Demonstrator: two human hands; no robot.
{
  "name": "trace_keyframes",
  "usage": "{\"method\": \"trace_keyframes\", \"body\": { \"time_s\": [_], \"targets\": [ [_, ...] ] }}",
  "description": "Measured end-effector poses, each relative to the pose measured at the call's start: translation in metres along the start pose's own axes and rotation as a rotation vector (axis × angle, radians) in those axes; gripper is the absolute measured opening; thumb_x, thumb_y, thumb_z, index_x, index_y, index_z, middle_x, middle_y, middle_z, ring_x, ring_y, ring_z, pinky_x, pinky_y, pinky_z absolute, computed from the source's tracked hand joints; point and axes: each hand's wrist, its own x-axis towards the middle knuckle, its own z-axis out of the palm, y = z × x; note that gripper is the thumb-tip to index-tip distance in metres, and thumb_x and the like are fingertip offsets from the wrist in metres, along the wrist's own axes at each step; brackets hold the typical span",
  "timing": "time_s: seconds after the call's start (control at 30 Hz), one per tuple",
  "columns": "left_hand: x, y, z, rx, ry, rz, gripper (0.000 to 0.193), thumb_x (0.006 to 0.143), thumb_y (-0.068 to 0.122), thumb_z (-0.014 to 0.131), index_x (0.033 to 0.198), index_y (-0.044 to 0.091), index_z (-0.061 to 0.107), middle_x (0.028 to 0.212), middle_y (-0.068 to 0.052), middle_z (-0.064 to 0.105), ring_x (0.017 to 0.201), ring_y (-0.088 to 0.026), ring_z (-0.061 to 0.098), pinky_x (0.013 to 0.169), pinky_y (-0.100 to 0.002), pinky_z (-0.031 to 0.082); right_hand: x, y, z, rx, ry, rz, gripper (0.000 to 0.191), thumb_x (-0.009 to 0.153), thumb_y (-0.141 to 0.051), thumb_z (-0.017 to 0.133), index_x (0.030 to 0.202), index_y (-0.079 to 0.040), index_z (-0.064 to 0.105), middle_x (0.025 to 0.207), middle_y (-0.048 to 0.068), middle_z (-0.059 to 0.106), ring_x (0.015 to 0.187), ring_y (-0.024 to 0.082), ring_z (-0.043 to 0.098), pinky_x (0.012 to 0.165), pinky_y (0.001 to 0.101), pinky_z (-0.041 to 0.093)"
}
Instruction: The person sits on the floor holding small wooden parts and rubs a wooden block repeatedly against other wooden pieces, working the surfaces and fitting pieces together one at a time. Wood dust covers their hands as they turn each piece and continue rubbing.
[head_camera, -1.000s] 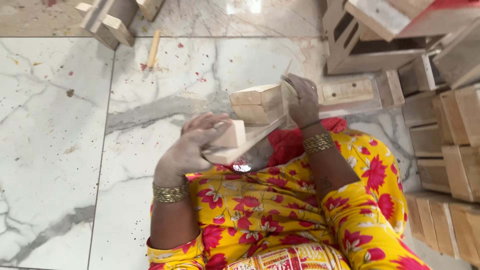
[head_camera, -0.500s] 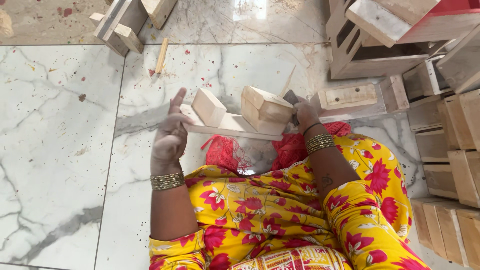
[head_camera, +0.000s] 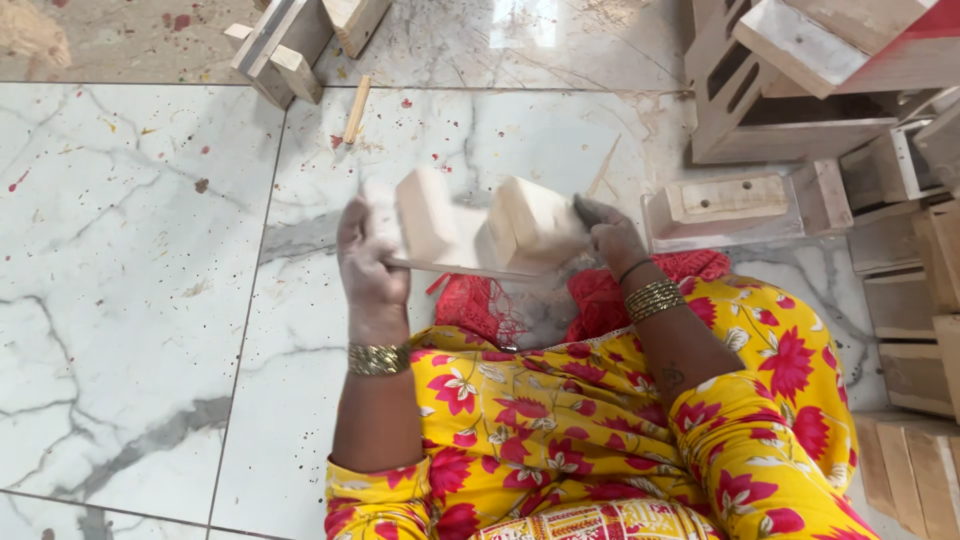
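The fingers (head_camera: 362, 228) of the left hand (head_camera: 368, 265) stand nearly straight, pressed flat against the near end of a pale unpainted wooden piece made of a thin flat board with two chunky blocks fixed on top (head_camera: 470, 232), thumb tucked under its edge so it is gripped rather than merely touched. The right hand (head_camera: 612, 235) is curled tight around the far end, fingers wrapped over the block there; its fingertips are hidden behind the wood and the whole hand is smeared by motion blur, so I cannot make out exactly how they sit. The piece is held up off the floor between both hands, above a crumpled red fringed cloth (head_camera: 480, 305) in the lap of the yellow dress with red flowers (head_camera: 600, 420). The underside of the board is out of sight. Just beyond the right hand, on the white marble floor (head_camera: 130, 300), lies a small open wooden tray-like box with a raised block inside it (head_camera: 735, 205). Further right, unfinished wooden crates (head_camera: 800, 110) are stacked and cut off by the frame; what they hold is too dark to tell. At the top edge, another wooden block assembly (head_camera: 285, 50) and a thin loose stick (head_camera: 355, 108) lie partly cropped.
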Motion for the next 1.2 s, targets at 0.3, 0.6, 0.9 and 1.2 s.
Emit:
{"method": "trace_keyframes", "body": {
  "time_s": [0.3, 0.6, 0.9, 1.2],
  "targets": [
    [-0.004, -0.01, 0.053, 0.135, -0.203, 0.108, 0.083, 0.065, -0.016, 0.046, 0.143, 0.013, 0.043, 0.171, -0.015, 0.026, 0.161, -0.03, 0.023, 0.129, -0.041, 0.031, -0.02, -0.026, 0.039, -0.551, -0.008, -0.839, 0.037, 0.098, 0.0, 0.055, 0.132, -0.006, 0.067, 0.125, 0.006, 0.074, 0.109, 0.014, 0.07, 0.112, 0.0337, 0.046],
    [-0.027, -0.05, 0.115, 0.313, -0.152, 0.061, 0.095, 0.067, -0.009, 0.053, 0.158, 0.011, 0.036, 0.175, -0.003, 0.004, 0.163, -0.027, 0.016, 0.13, -0.042, 0.03, 0.005, -0.058, 0.073, -0.951, 0.038, -0.758, 0.038, 0.095, -0.014, 0.066, 0.131, -0.004, 0.064, 0.098, 0.02, 0.073, 0.09, 0.035, 0.07, 0.078, 0.0454, 0.057],
    [-0.023, -0.057, 0.106, 0.327, -0.224, 0.145, 0.083, 0.071, -0.006, 0.053, 0.152, 0.009, 0.043, 0.175, -0.008, 0.005, 0.164, -0.027, 0.016, 0.135, -0.044, 0.025, 0.058, -0.048, 0.11, -0.396, -0.601, -0.21, 0.048, 0.096, -0.036, 0.063, 0.138, -0.012, 0.06, 0.13, 0.014, 0.07, 0.117, 0.028, 0.069, 0.095, 0.0432, 0.058],
    [-0.034, -0.06, 0.114, 0.574, -0.142, 0.214, 0.074, 0.076, -0.004, 0.057, 0.149, 0.008, 0.047, 0.175, -0.008, 0.005, 0.165, -0.026, 0.013, 0.135, -0.044, 0.025, -0.009, -0.043, 0.057, -1.54, -0.382, -0.2, 0.031, 0.1, -0.032, 0.054, 0.115, -0.014, 0.074, 0.104, 0.015, 0.075, 0.09, 0.031, 0.073, 0.081, 0.0447, 0.058]
  ]
}}
